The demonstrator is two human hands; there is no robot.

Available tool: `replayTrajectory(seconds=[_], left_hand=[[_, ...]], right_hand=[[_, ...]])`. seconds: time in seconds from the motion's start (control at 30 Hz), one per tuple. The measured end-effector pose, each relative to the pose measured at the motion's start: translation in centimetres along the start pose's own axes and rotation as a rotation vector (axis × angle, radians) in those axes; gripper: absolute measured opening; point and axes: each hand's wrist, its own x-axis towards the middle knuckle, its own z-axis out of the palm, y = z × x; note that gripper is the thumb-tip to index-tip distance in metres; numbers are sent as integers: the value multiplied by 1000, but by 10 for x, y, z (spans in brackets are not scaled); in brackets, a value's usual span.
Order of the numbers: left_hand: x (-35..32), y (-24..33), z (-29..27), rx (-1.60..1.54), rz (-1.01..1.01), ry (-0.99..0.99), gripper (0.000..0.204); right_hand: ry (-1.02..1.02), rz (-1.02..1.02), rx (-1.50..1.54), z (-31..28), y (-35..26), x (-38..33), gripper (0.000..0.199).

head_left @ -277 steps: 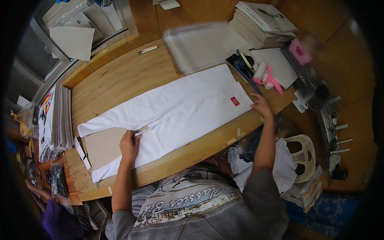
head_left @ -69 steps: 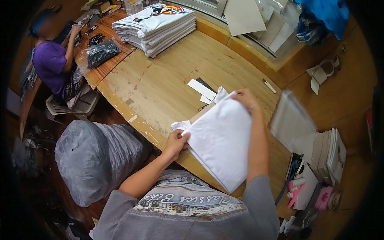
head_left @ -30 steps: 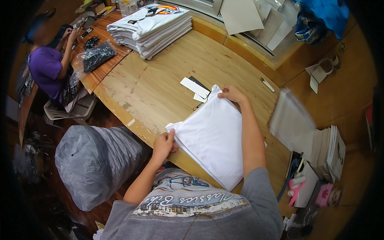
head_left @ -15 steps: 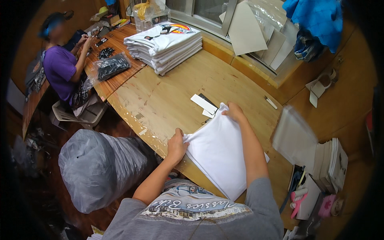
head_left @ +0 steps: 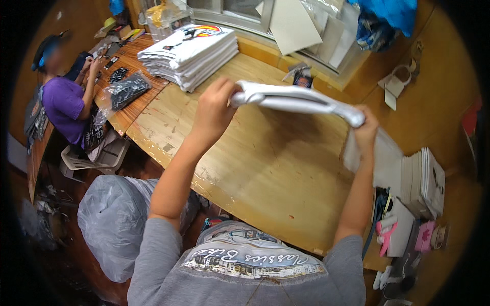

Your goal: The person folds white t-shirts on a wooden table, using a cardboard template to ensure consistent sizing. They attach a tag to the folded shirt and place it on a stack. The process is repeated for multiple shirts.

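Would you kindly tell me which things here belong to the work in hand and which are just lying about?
In hand: folded white shirt, left hand, right hand.
Lying about: stack of shirts, grey bag, cardboard sheet.

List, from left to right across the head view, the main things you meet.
Person in a purple shirt → grey plastic sack → stack of folded white shirts → left hand → folded white garment → right hand → pile of flat packets.
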Motion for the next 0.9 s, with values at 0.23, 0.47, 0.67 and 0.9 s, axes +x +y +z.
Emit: replayTrajectory(seconds=[0.23, 0.47, 0.67, 0.9], left_hand=[[-174, -8, -1, 94, 124, -681, 25], [-167, -33, 7, -206, -867, -587, 21], [-140, -54, 58, -105, -944, -651, 33], [-156, -72, 64, -767, -1300, -516, 40]], right_hand=[[-438, -176, -140, 31, 0, -211, 13], [-174, 537, -205, 28, 12, -227, 17], [-118, 807, 107, 73, 44, -182, 26], [-54, 1012, 565, 85, 52, -187, 44]])
